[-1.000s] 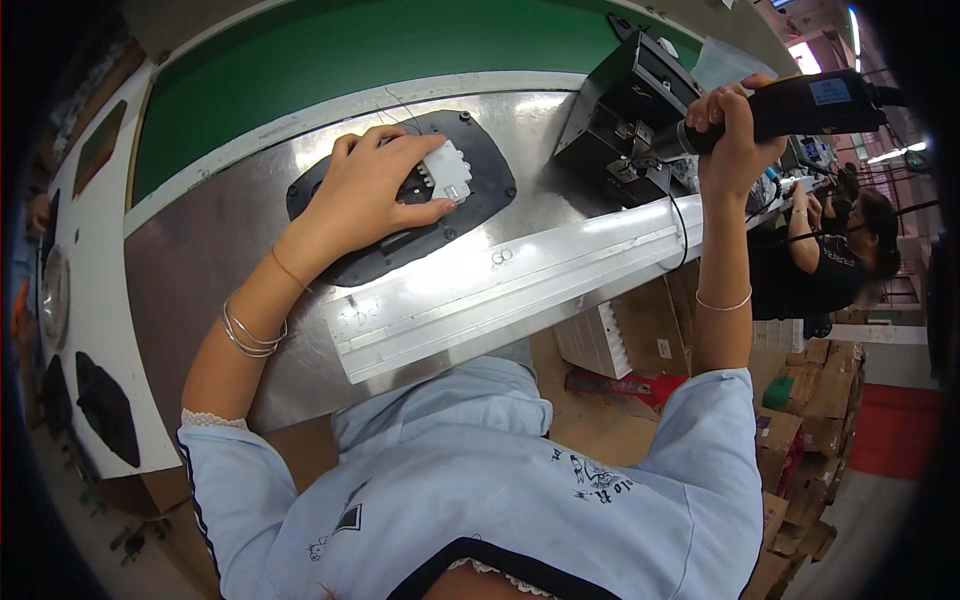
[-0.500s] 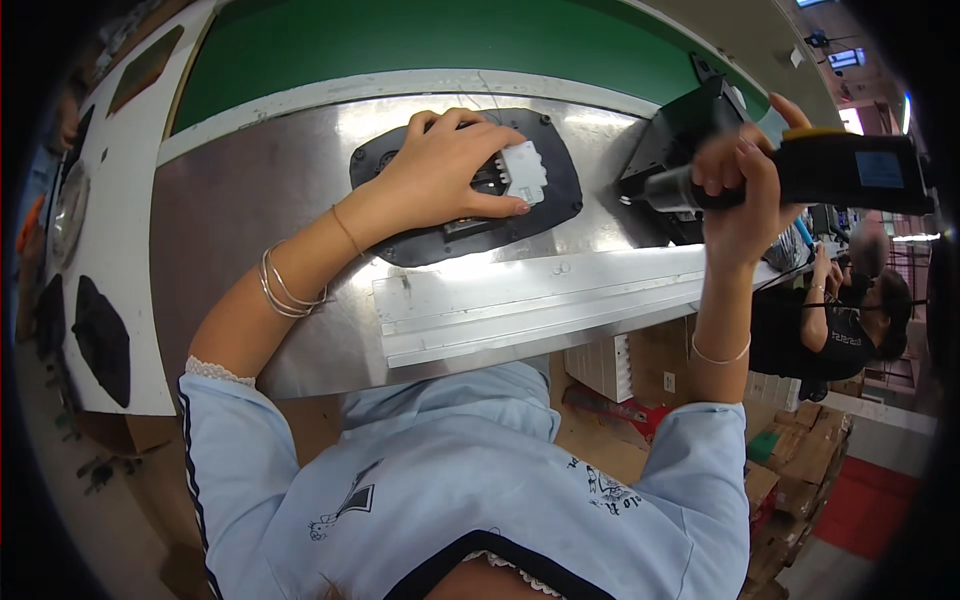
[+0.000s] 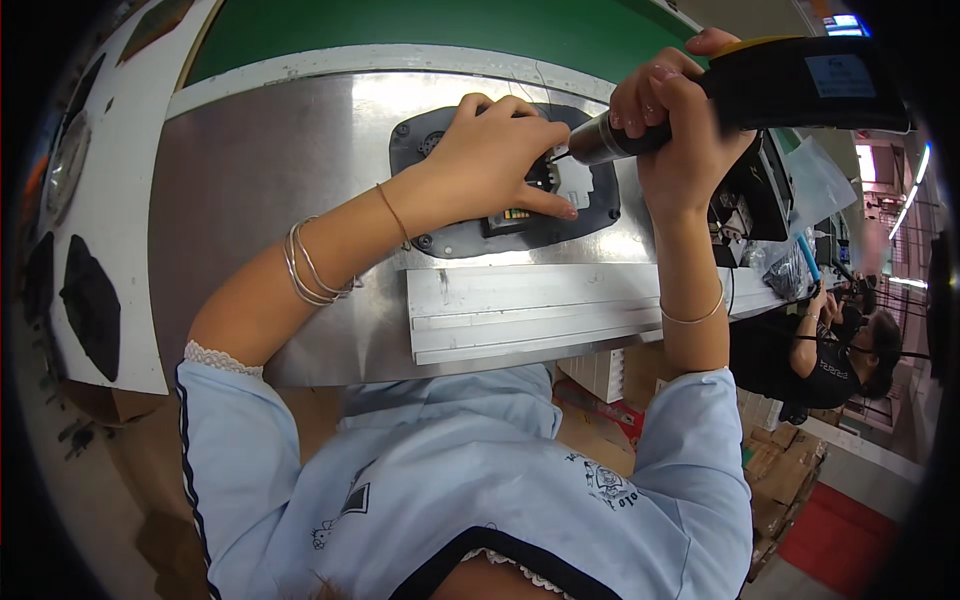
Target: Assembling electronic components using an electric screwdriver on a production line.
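A dark grey rounded panel [image 3: 520, 238] lies on the metal worktop, with a white plastic piece [image 3: 576, 186] sitting on its right part. My left hand [image 3: 500, 160] rests over the panel, thumb and fingers closed around the white piece. My right hand [image 3: 680, 130] grips a black power screwdriver [image 3: 800, 88] with a yellow strip on top, held sideways. Its thin bit points left and down, reaching to the upper left edge of the white piece by my left fingers. Whether the bit touches a screw is too small to tell. My left palm hides part of the panel.
A long aluminium rail [image 3: 530, 312] runs along the worktop's [image 3: 250, 150] near edge. Right of the panel stands a black box [image 3: 768, 190]. A green surface [image 3: 400, 30] lies beyond. Another dark panel [image 3: 92, 310] is on the white table at left. A person [image 3: 835, 350] works at far right.
My right hand has brought the screwdriver left, from beside the black box to the white piece. The panel and my left hand now appear further right in the picture.
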Demonstrator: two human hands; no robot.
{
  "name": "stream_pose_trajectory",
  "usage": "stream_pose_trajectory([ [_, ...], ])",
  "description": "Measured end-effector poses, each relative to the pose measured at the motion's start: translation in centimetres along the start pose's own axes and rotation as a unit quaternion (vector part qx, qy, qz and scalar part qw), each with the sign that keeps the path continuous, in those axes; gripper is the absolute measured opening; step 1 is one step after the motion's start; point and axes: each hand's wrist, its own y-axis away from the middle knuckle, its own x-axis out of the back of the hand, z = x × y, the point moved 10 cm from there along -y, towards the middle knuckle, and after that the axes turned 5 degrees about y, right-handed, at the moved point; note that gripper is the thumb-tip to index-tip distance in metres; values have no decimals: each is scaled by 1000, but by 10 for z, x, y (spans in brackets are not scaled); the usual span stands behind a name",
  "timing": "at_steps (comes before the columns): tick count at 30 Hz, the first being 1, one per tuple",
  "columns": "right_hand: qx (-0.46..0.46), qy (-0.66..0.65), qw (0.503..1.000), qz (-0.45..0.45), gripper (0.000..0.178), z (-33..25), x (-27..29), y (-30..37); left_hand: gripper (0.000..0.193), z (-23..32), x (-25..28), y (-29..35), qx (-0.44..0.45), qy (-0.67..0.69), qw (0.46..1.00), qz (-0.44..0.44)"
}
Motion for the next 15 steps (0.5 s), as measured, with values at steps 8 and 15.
stream_pose_trajectory([
  [8,10,4,1000,-9,27,-1,-2,2,67,0,-2,0,1,1,1000,-3],
  [15,5,1,1000,-11,23,2,-6,3,68,0,-4,0,2,-1,1000,-11],
])
